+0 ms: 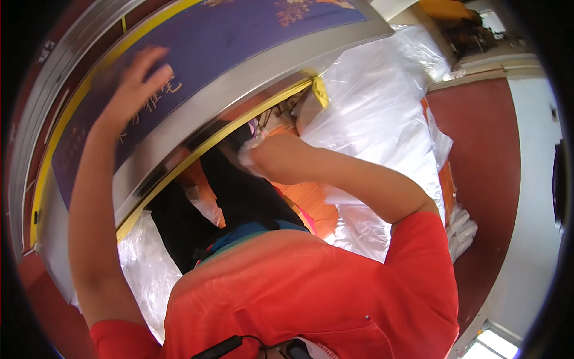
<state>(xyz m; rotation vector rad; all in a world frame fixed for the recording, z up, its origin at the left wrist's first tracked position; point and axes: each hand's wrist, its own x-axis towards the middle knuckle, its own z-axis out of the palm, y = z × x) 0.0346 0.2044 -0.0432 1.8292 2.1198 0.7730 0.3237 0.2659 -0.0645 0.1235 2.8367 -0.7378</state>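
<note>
A large panel (233,45) with a purple-blue face, gold lettering and a wide grey metal frame (263,75) tilts across the upper left. My left hand (140,87) is over its blue face, fingers spread and slightly blurred; whether it touches the surface I cannot tell. Below the frame's lower edge, my right hand (278,158) is closed round something whitish and crumpled, too smeared and hidden to name. A yellow strip (215,140) runs along the panel's lower edge, close to that hand.
Clear plastic sheeting (373,105) drapes at the right, with more (146,257) at the lower left. Orange flooring (314,206) shows by my black-trousered legs (239,194). A dark red surface (484,149) and a white wall (541,155) stand farther right.
</note>
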